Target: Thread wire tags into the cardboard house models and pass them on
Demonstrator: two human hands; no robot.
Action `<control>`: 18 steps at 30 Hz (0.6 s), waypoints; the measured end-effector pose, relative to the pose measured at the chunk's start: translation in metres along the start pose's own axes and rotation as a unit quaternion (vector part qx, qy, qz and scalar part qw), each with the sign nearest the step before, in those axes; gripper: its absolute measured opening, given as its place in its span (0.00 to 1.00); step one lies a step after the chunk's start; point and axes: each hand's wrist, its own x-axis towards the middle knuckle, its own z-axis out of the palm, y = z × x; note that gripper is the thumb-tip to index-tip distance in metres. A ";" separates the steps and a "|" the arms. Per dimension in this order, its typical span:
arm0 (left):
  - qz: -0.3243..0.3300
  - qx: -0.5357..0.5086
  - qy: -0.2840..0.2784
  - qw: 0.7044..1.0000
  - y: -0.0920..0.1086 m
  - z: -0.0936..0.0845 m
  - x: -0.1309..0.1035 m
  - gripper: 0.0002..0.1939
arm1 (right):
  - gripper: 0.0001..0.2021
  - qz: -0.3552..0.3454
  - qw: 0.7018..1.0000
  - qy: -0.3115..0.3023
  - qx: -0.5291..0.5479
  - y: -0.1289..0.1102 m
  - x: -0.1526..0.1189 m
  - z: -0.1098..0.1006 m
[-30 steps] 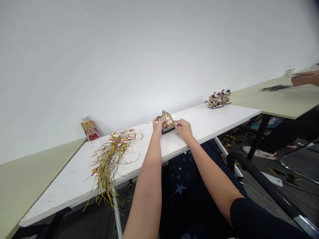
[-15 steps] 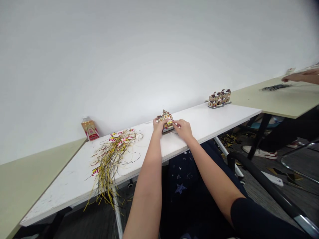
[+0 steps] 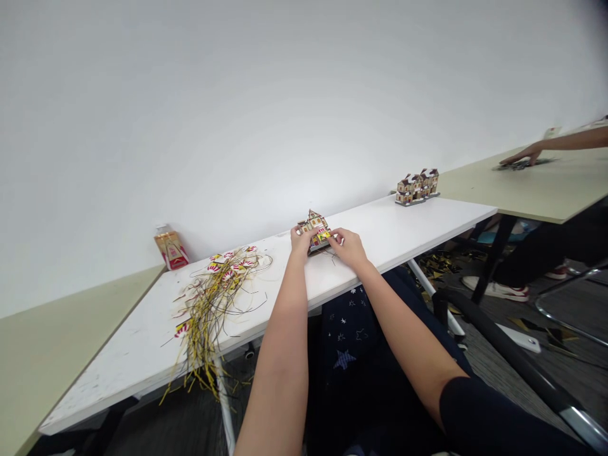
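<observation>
One model house (image 3: 313, 221), gable up, lay between the hands on the tabletop (image 3: 380, 228); left hand (image 3: 301, 242) clamped on its side, nearer; right hand (image 3: 350, 247) pinched a striped piece (image 3: 323, 235) at its front. Long axis ran roughly hand to hand, facade toward the wearer.

Cream model house (image 3: 315, 222): one
Handheld red-white-yellow piece (image 3: 323, 235): one
Red-and-gold container (image 3: 171, 248): one
Yellow-and-black wire bundle (image 3: 205, 313): one
Brown snow-roofed model houses (image 3: 417, 188): unclear
</observation>
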 end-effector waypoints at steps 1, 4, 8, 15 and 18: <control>0.001 -0.001 -0.001 1.000 0.000 0.000 0.000 0.39 | 0.10 0.008 1.000 -0.003 0.001 0.000 0.000 0.000; 0.003 -0.001 -0.002 1.000 0.000 0.000 0.001 0.40 | 0.10 0.029 0.999 -0.007 0.019 0.000 -0.001 0.000; -0.001 0.003 -0.001 1.000 0.001 0.000 -0.001 0.38 | 0.10 0.047 0.997 -0.004 0.054 0.004 0.000 0.002; 0.003 0.014 -0.008 1.000 0.001 0.000 -0.003 0.40 | 0.12 0.055 0.995 -0.001 0.084 0.007 0.001 0.003; 0.003 0.003 -0.018 1.000 0.000 0.001 -0.002 0.39 | 0.12 0.057 0.994 0.004 0.093 0.006 0.001 0.002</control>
